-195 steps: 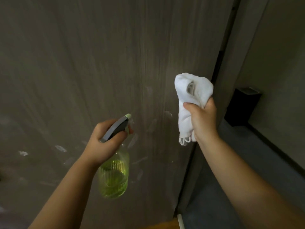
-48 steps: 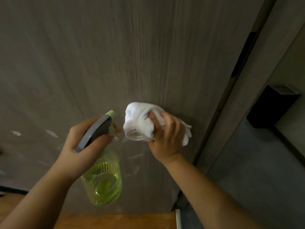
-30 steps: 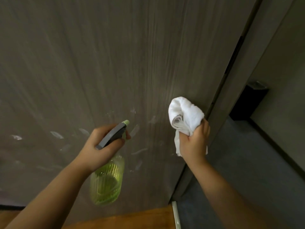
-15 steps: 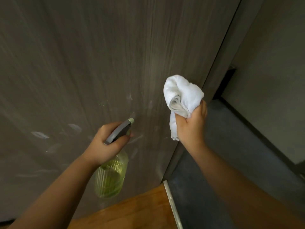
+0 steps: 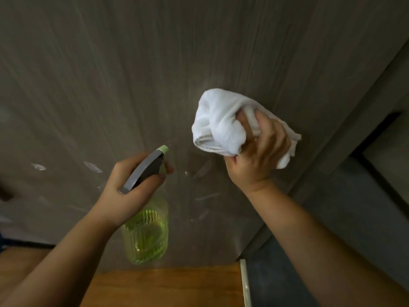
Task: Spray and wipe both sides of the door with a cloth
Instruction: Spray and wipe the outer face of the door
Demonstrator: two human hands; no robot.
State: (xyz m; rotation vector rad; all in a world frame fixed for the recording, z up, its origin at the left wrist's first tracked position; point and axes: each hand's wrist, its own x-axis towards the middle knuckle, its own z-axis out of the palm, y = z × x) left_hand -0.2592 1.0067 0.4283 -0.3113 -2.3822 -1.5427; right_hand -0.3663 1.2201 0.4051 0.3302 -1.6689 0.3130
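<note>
A grey wood-grain door fills most of the view, with pale smears and scuff marks low down. My left hand grips a green spray bottle by its grey trigger head, nozzle pointing at the door. My right hand presses a bunched white cloth flat against the door, up and to the right of the nozzle, near the door's right edge.
The door's right edge and frame run diagonally at the right. Beyond them lies a dark grey floor. An orange wooden floor lies below the door, with a pale threshold strip between the two floors.
My right hand has turned palm-down and moved the cloth from the door's edge onto its face. The view has shifted, so the door edge lies further right. My left hand keeps the bottle in place.
</note>
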